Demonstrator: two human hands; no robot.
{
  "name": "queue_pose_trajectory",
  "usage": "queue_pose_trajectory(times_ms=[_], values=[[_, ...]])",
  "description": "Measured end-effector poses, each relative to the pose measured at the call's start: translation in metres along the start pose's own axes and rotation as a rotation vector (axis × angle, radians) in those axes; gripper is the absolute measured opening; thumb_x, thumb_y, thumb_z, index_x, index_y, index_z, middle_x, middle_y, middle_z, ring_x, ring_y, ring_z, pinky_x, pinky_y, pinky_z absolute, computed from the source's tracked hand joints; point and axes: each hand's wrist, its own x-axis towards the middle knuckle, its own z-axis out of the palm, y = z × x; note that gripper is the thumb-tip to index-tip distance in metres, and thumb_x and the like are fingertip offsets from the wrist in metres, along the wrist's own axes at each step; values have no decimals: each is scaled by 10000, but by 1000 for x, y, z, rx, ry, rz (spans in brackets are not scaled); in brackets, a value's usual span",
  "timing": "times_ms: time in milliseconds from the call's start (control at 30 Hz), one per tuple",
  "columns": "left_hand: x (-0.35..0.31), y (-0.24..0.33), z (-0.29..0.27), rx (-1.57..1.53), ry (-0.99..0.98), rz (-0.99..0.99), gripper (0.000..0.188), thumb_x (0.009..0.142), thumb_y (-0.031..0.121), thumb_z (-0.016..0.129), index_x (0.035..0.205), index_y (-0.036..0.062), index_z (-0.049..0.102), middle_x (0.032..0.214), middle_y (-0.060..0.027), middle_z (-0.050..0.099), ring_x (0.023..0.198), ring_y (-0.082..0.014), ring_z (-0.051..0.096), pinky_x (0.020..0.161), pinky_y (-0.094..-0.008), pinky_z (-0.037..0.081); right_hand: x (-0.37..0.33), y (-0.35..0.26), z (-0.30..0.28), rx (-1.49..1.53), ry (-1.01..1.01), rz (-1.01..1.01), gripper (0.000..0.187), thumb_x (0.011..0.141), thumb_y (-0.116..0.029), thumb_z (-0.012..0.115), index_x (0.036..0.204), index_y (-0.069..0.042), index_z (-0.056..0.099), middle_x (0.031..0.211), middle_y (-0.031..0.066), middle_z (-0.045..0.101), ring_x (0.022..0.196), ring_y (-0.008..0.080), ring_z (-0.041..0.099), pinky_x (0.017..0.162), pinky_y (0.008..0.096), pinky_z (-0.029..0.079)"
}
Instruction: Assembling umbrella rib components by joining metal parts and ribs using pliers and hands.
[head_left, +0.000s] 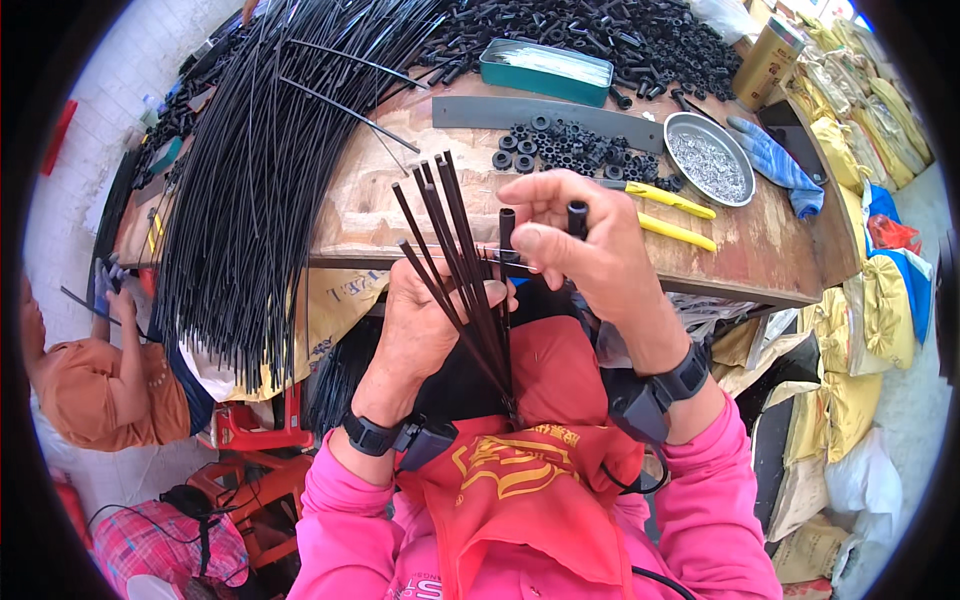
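Note:
My left hand (420, 315) is closed round a small bundle of thin black rods (462, 225), which stand tilted over my lap. A couple of fine pale wires cross from the bundle toward my right hand (590, 240). Tucked in that hand's curled fingers is a short black tubular piece (577, 215). A second black tubular piece (507, 230) stands upright beside my right thumb; whether it sits on a rod or a wire I cannot tell. The tips of my right index finger and thumb are near it.
A big heap of black rods (250, 200) hangs over the table's left edge. Black rings (570, 148), a metal strip (470, 112), a green box (545, 72), a round dish (710, 158), a yellow-handled tool (675, 215) and a blue glove (775, 165) lie ahead. Another person (110, 385) sits at left.

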Motion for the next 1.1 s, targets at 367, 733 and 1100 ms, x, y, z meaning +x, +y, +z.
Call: queue_pose_trajectory(times_ms=[367,733,1100], values=[[3,-1,1,50,48,-22,168,778,22,692,938,-21,670,776,-65,658,672,-138,639,617,-249,525,-25,20,11,-316,182,-233,91,784,-58,661,774,-9,585,716,68,575,575,133,543,535,256,424],[2,-1,0,95,66,70,196,764,57,728,945,-3,686,754,-43,655,660,-110,614,597,-228,492,-28,13,14,-273,126,-109,218,768,-78,709,910,27,581,779,72,586,600,98,579,548,241,456],[2,0,0,57,23,67,185,784,74,722,935,-14,661,772,-67,669,676,-120,631,614,-243,518,-25,20,20,-252,171,-80,246,728,-90,731,923,34,644,762,109,625,606,145,611,557,274,472]])
